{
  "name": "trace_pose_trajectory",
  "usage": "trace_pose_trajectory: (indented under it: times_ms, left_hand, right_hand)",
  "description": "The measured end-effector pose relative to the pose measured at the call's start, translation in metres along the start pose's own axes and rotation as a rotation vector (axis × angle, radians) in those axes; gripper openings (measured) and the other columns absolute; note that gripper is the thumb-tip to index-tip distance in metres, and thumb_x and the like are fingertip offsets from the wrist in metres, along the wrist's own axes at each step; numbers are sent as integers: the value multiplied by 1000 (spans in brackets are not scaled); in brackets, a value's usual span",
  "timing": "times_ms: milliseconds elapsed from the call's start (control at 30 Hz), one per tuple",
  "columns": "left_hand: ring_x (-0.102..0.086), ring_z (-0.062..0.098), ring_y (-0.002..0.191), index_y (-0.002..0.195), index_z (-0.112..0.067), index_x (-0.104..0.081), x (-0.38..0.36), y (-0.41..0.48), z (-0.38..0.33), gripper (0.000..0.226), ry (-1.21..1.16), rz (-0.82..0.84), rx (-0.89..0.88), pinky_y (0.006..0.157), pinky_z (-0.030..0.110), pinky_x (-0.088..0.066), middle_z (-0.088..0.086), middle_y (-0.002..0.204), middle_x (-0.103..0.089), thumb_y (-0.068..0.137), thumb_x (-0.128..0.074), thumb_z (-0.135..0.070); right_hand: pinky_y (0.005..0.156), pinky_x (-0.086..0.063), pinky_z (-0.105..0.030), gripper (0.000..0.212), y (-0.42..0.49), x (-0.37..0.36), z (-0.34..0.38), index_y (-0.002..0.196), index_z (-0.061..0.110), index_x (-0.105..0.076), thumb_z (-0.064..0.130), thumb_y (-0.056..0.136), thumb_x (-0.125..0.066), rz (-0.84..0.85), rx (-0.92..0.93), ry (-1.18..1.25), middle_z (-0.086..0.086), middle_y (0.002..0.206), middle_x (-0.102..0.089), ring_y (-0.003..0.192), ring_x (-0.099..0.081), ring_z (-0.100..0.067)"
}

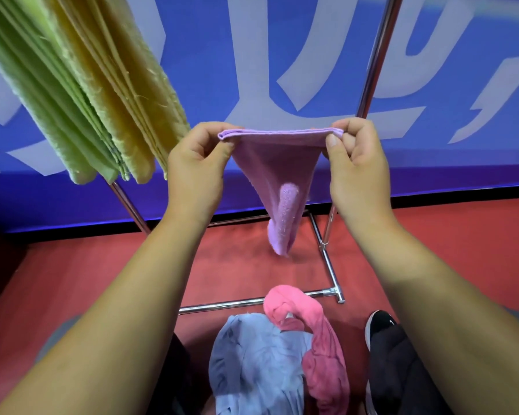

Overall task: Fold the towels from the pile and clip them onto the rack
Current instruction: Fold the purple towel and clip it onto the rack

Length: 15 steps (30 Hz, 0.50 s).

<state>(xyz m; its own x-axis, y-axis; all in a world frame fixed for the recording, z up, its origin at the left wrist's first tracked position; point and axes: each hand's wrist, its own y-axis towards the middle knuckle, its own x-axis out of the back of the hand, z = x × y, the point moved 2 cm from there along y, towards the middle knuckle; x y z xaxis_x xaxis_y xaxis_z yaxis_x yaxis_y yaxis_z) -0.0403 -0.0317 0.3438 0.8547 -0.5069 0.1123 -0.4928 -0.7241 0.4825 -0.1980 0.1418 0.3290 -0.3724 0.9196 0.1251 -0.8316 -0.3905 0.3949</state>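
Purple towel [277,163] is held up in the air between both hands, at centre frame in front of the rack [375,61]. Its top edge runs flat left to right, pulled taut. The edge looks doubled over, probably two layers or more, hard to count from here. The rest of the cloth hangs down from that edge and narrows to a bunched tail pointing at the floor [102,280], so the long axis is roughly vertical. The tail ends above the rack's base bars, clear of the floor.

Left hand [197,172] pinches the left corner of the top edge, thumb under, fingers curled over the hem. Right hand [354,169] pinches the right corner the same way, thumb on the near face. Towel sits between the hands, corners poking out just past the fingertips, and the body drops below and between the wrists.

Green towels [42,94] and yellow towels [126,94] hang folded side by side at upper left, just beside the left hand. The pile lies low in frame between the forearms: blue towel [252,363] with pink towel [321,348] draped on its right side, touching. A black shoe [384,327] is right of the pile. A blue banner [252,55] stands behind the rack.
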Motion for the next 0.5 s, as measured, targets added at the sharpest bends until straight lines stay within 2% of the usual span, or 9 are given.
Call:
trace_pose_trajectory:
  times_ms: [67, 167, 267, 333, 400, 500]
  left_hand:
    - [-73, 19, 102, 103, -10, -78, 3, -2, -2, 11, 36, -15, 5, 95, 29, -56, 5, 105, -80, 99, -68, -7]
    - [-71, 8, 96, 101, -10, -79, 5, -7, -10, 12, 59, -36, 22, 91, 23, -55, 3, 101, -79, 98, -69, -5]
    - [-74, 15, 99, 101, -14, -80, 9, -10, -22, 14, 56, -64, 35, 95, 32, -59, -1, 100, -80, 98, -69, -6]
    - [-75, 17, 95, 100, -16, -80, 11, -10, -33, 19, 29, -64, 50, 93, 36, -61, -1, 98, -80, 97, -67, -2]
    - [-73, 16, 83, 97, -16, -79, 12, -8, -50, 25, -26, -54, 76, 86, 37, -63, -1, 93, -79, 95, -64, 3]
    - [-65, 9, 71, 95, -17, -79, 18, -1, -83, 23, -35, -38, 74, 70, 25, -57, -7, 82, -76, 96, -66, 2]
  right_hand:
    - [103, -57, -45, 14, 1, 0, 3, 117, 30, -66, 26, 106, -59, 11, -9, -8, 15, 104, -79, 107, -74, -7]
    - [96, -58, -33, 10, 0, 3, 11, 111, 28, -68, 25, 106, -60, 31, -13, -51, 17, 96, -78, 99, -74, -5]
    - [85, -54, -22, 9, 1, 9, 24, 108, 29, -69, 25, 106, -62, 34, -16, -60, 14, 94, -79, 94, -74, -4]
    - [77, -50, -16, 9, 4, 13, 38, 107, 28, -69, 24, 106, -61, 43, -17, -69, 11, 94, -79, 88, -73, -3]
    - [74, -49, -13, 10, 9, 18, 56, 107, 27, -69, 23, 105, -61, 55, -11, -85, 11, 93, -79, 85, -73, -3]
    - [79, -50, -16, 8, 17, 30, 89, 106, 28, -72, 26, 104, -64, 67, 35, -144, 14, 92, -79, 89, -71, 0]
